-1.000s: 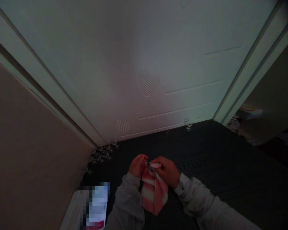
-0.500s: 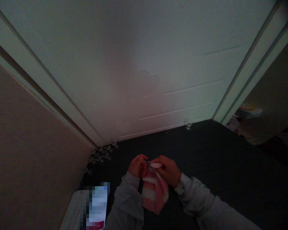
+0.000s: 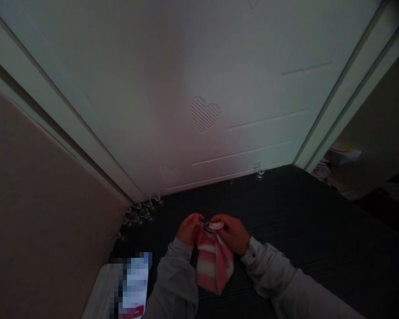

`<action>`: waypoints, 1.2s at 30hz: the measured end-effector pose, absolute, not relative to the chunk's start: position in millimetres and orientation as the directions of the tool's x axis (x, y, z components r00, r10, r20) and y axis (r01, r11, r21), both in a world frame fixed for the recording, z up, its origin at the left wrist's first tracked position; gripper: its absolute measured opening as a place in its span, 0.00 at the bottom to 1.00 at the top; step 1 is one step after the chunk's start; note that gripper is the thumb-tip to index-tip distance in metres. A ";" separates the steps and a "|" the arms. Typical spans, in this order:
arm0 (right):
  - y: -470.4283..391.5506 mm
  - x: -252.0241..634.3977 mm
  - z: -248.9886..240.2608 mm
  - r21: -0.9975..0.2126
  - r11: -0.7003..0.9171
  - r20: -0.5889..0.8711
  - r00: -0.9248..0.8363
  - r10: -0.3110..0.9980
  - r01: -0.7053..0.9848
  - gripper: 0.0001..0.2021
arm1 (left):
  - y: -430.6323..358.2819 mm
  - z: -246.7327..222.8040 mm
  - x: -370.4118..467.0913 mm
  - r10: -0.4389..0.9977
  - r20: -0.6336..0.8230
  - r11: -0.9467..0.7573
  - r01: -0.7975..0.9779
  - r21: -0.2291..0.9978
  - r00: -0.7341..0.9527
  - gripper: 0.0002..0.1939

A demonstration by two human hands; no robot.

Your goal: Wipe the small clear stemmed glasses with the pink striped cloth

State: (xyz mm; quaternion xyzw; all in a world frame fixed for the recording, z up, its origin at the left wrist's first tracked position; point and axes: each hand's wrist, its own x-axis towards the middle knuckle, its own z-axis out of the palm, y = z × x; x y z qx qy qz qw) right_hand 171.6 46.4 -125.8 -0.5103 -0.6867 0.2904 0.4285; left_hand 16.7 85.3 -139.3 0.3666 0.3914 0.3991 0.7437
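Observation:
My left hand (image 3: 189, 229) is closed, its fingertips pinching a small clear glass (image 3: 206, 227) that is partly hidden between my two hands. Opposite it, my right hand (image 3: 234, 234) is closed on a pink-and-white striped cloth (image 3: 214, 268). A fold of the cloth sticks up by the right thumb and meets the glass, and the rest hangs down below my hands. In the dim light I cannot make out the whole shape of the glass.
Several small stemmed glasses (image 3: 142, 214) cluster at the dark tabletop's (image 3: 272, 212) back left corner. One more glass (image 3: 260, 174) stands by the white panel (image 3: 146, 88) with hearts. A blurred phone-like screen (image 3: 134, 283) is at lower left. Boxes (image 3: 344, 154) lie beyond the right edge.
Hardly anything differs. The ring of the glass shows a little more clearly between my fingers, and my hands keep nearly the same place.

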 end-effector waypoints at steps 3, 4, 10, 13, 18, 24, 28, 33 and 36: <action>46.7 171.7 -127.6 -0.841 0.304 0.287 -0.106 0.952 0.447 0.08 | 85.9 -140.7 17.0 0.882 -0.286 0.412 -0.318 0.854 0.375 0.21; 46.8 171.8 -128.3 -0.845 0.295 0.279 -0.102 0.955 0.446 0.08 | 86.2 -141.4 17.0 0.883 -0.283 0.411 -0.323 0.853 0.375 0.21; 49.0 172.7 -132.0 -0.879 0.215 0.209 -0.062 0.976 0.425 0.07 | 87.1 -145.4 15.4 0.883 -0.255 0.399 -0.344 0.850 0.393 0.18; 51.2 172.6 -133.9 -0.901 0.194 0.182 -0.069 0.981 0.388 0.07 | 87.8 -147.2 14.7 0.882 -0.242 0.393 -0.350 0.850 0.404 0.18; 55.4 174.0 -133.2 -0.960 0.109 0.087 -0.094 0.992 0.260 0.07 | 87.4 -148.1 14.8 0.878 -0.227 0.389 -0.353 0.851 0.422 0.19; 60.1 180.7 -126.5 -0.992 -0.123 -0.127 -0.199 0.972 0.036 0.08 | 84.6 -147.1 15.8 0.863 -0.228 0.405 -0.347 0.846 0.451 0.21; 59.7 179.7 -125.7 -0.985 -0.170 -0.174 -0.204 0.963 0.037 0.07 | 84.3 -146.2 16.3 0.867 -0.230 0.406 -0.362 0.839 0.442 0.20; 53.3 174.0 -127.6 -0.982 0.042 0.021 -0.116 0.993 0.183 0.05 | 85.3 -144.6 18.7 0.892 -0.239 0.392 -0.396 0.830 0.383 0.18; 50.7 174.1 -128.9 -0.934 0.175 0.151 -0.100 0.983 0.312 0.06 | 85.2 -143.7 19.5 0.893 -0.255 0.400 -0.392 0.829 0.372 0.18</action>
